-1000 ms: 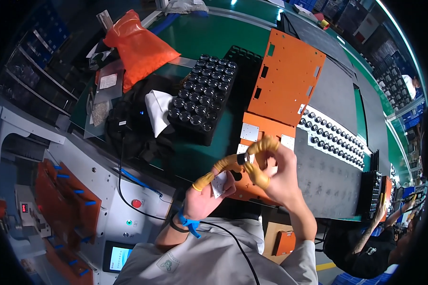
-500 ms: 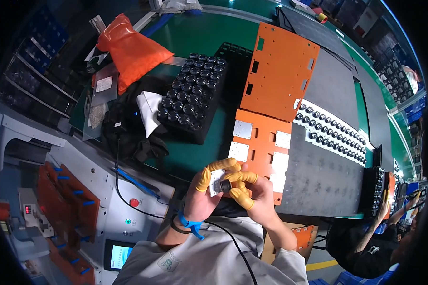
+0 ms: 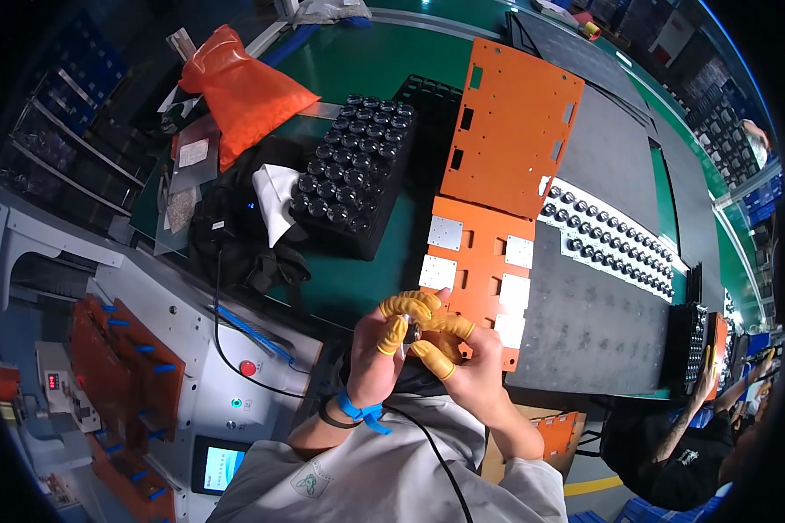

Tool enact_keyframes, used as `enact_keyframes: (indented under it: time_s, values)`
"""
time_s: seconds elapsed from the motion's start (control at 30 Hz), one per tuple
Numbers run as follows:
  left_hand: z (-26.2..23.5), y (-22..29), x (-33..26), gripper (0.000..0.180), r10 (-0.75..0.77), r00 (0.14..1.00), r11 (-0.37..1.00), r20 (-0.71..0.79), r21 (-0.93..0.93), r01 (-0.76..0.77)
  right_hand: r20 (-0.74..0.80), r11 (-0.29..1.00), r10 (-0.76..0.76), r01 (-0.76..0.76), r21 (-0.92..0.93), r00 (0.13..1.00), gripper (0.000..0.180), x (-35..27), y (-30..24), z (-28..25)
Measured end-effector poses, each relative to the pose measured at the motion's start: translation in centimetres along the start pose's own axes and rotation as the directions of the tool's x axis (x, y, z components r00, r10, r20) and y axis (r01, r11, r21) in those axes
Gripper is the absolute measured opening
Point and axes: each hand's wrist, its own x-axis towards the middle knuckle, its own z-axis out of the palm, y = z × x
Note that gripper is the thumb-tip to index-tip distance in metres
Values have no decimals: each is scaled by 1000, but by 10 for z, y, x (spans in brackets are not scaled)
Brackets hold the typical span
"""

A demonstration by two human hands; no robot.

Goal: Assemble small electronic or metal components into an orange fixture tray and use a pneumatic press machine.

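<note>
Close in front of my body, my two hands meet, with yellow finger cots on several fingertips. My left hand (image 3: 382,350) pinches a small white square plate (image 3: 406,324), now mostly covered by the fingers. Against the plate's face sits a short black round lens piece (image 3: 412,335), gripped by the fingertips of my right hand (image 3: 471,359). Whether the two parts are joined cannot be made out. Just beyond my hands lies an orange fixture board (image 3: 473,301) carrying several white square plates (image 3: 514,295). A blue band (image 3: 358,411) circles my left wrist.
A black tray (image 3: 358,235) of round lenses stands left of a raised orange panel (image 3: 513,131). White strips with black lenses (image 3: 610,244) lie on a dark mat (image 3: 584,331) at right. A machine with a red button (image 3: 248,368) is at left; a co-worker (image 3: 672,453) sits right.
My left hand has turned the plate from facing partly upward to nearly edge-on and shifted slightly right. My right fingers have closed in around the black lens piece.
</note>
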Motion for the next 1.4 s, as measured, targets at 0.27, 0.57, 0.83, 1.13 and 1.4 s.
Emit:
enact_keyframes:
  time_s: [0.27,0.57,0.83,1.13,1.4]
  values:
    - [0,-4,-1,39,-28,999,999,-37,-48,26,-80,977,-52,34,-212,995,22,-10,1,7]
    - [-5,-11,-2,50,-173,984,931,-37,-333,151,78,653,-495,430,-623,865,31,-9,10,10]
    - [-2,-7,0,43,-228,967,908,112,-335,253,-15,549,-654,461,-698,757,32,-6,22,0]
    - [-25,9,5,48,121,976,721,182,659,-212,55,624,-579,485,-612,814,31,-4,31,-23]
    - [-12,33,5,42,214,876,262,433,838,-478,155,522,-644,578,-627,749,33,-4,44,-30]
